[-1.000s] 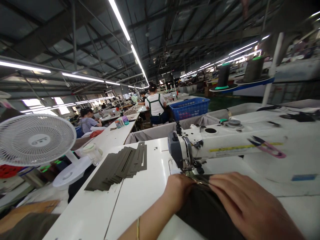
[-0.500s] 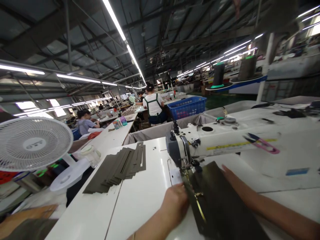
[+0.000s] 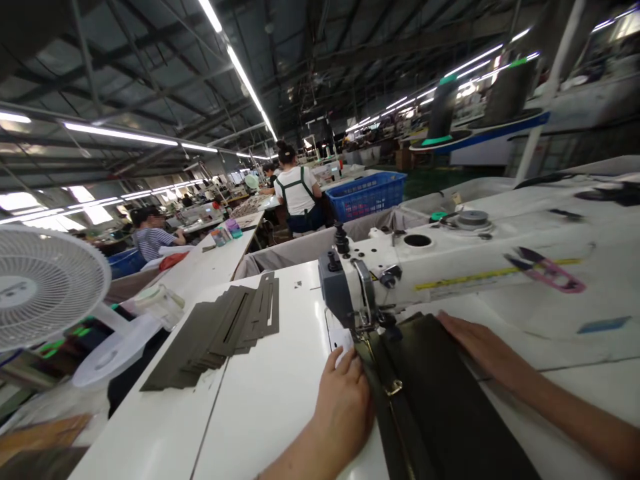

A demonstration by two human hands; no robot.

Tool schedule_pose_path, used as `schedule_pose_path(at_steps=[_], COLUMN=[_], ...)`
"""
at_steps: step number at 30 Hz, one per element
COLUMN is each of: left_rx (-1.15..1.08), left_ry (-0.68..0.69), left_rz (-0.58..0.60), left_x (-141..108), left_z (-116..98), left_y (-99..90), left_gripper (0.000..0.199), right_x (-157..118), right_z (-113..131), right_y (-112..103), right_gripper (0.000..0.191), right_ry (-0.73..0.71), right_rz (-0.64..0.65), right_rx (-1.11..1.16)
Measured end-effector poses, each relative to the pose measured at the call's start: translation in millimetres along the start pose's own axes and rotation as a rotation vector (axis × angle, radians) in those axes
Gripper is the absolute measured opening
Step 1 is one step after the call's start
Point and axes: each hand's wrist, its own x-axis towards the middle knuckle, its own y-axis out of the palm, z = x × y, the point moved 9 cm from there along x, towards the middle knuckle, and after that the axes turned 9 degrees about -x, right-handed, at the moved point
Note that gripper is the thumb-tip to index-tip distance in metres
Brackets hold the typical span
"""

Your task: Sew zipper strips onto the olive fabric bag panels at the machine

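A dark olive fabric panel (image 3: 445, 393) lies under the needle area of a white sewing machine (image 3: 365, 307). A zipper with a gold-coloured slider (image 3: 394, 387) runs along its left part. My left hand (image 3: 345, 403) is curled at the panel's left edge, fingertips beside the white plate near the presser foot; the thumb is hidden. Stretched out flat, my right hand (image 3: 467, 339) rests along the panel's right edge, its fingers partly hidden by the raised fabric.
Cut olive pieces (image 3: 215, 333) lie fanned out on the white table (image 3: 270, 393) at left. A white fan (image 3: 45, 287) stands farther left. Pink-handled thread snips (image 3: 547, 270) lie on the machine arm. Beyond are a blue crate (image 3: 367, 195) and seated co-workers (image 3: 297, 190).
The view has shifted, moving the fan and fabric stack leftward. My left hand's fingers have loosened and stretched forward a little. The zipper slider shows more clearly, and the panel's upper edge is more folded.
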Motion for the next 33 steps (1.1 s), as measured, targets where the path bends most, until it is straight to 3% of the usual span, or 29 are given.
schedule_pose_path(at_steps=[3,7,13,18,22,25,28,33], left_rx=[0.013,-0.018,-0.044,-0.058,-0.107,-0.126,-0.131,-0.17], left_ry=[-0.005,-0.027,-0.065,-0.083,-0.084,-0.125,-0.163,0.062], left_rz=[-0.028,-0.012,-0.008,-0.007,-0.088,-0.165,-0.239,-0.22], left_x=[-1.1,1.6,0.8,-0.2,-2.9,-6.1,-7.9,-4.0], left_z=[-1.2,0.1,0.1,1.3,1.1,3.2,7.9,-0.7], left_y=[-1.5,-3.1,-5.5,-3.7,-8.9,-15.9,-22.0,-16.6], left_gripper=[0.023,0.022,0.025,0.023,0.026,0.023,0.026,0.032], right_x=[13.5,15.5,5.2,4.8,-4.4,-30.8,-49.8,-47.9], right_z=[12.3,12.7,25.8,24.4,51.0,95.4,111.3,94.9], right_y=[13.1,24.2,20.2,15.7,10.9,24.7,50.8,73.2], right_gripper=[0.042,0.027,0.032,0.033,0.023,0.022,0.03,0.038], right_ry=[-0.129,-0.197,-0.283,-0.254,-0.334,-0.641,-0.801,-0.741], right_rz=[0.061,-0.003,-0.06,-0.076,-0.196,-0.318,-0.229,-0.053], right_rx=[-0.27,-0.541,-0.83,-1.097,-1.092,-0.889,-0.608,-0.475])
